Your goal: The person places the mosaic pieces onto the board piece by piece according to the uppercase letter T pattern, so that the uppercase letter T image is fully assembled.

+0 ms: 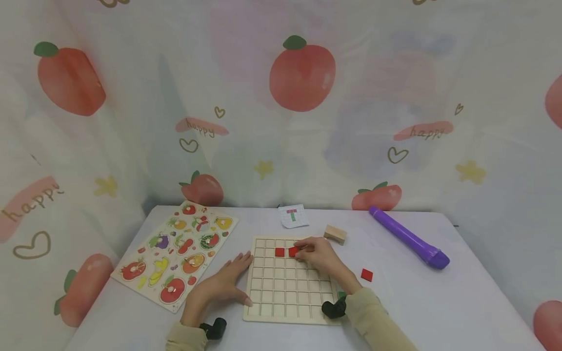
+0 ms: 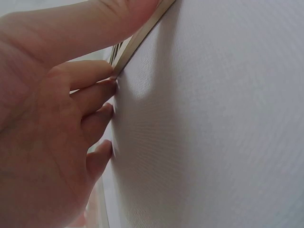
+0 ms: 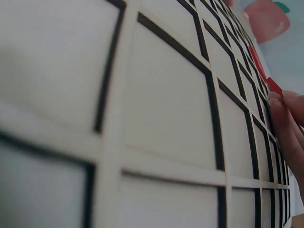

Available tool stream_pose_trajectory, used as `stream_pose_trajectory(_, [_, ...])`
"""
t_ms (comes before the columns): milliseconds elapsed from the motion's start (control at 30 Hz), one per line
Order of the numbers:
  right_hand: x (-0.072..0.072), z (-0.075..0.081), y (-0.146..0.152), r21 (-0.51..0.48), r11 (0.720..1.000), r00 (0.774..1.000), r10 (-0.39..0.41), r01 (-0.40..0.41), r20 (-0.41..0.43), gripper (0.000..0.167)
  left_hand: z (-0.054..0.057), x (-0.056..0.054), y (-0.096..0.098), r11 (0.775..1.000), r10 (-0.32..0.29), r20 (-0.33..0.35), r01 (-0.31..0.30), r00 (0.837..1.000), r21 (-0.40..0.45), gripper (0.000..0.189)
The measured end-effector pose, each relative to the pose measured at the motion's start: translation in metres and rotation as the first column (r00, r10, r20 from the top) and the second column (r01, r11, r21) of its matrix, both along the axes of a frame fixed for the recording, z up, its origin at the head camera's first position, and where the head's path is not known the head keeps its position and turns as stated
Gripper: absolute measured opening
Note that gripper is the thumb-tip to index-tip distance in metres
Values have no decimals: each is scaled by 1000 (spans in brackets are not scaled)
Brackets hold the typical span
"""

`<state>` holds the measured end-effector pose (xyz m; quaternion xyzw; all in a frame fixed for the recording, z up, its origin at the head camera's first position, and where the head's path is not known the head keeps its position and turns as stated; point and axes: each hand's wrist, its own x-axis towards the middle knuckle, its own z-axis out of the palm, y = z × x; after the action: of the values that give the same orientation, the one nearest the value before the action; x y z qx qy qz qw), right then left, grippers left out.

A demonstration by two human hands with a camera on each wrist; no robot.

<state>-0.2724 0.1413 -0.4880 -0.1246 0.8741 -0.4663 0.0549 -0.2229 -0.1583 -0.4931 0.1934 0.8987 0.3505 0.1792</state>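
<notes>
A wooden grid board (image 1: 269, 310) lies flat on the table. My right hand (image 1: 319, 255) reaches over it and pinches a red square tile (image 3: 274, 86) between thumb and fingertips, close over a cell in the second row. Just left of that tile, another red tile (image 1: 279, 252) sits in a cell of the same row. With fingers spread, my left hand (image 1: 223, 283) rests at the board's left side, thumb at the lower edge and fingertips near the upper part. The left wrist view shows its fingertips (image 2: 107, 111) touching the white tabletop.
A loose red tile (image 1: 367, 275) lies right of the board, and a green piece (image 1: 342, 294) shows beside my right wrist. Behind are a wooden block (image 1: 335, 234) and a pattern card (image 1: 293, 216). A fruit puzzle (image 1: 175, 253) lies left, a purple microphone-shaped toy (image 1: 408, 236) right.
</notes>
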Motion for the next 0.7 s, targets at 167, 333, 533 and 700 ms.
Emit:
stream_pose_trajectory(167, [-2,-2,-6,53,998,1000,-15,16,-20,26,-1,-1,0,1000,2,5,-2,1000,-8,115])
stream_pose_trajectory(333, [-5,-5,-8,72,997,1000,-11,13,-28,25,-1,-1,0,1000,12,11,-12,1000,-23,116])
stream_pose_trajectory(533, [-6,-7,-10,85,996,999,-1,4,-35,23,1,1,0,999,18,7,-18,1000,-28,116])
stream_pose_trajectory(700, [-7,-5,-10,91,996,999,1,3,-41,23,1,-1,0,1000,13,6,-13,1000,-26,115])
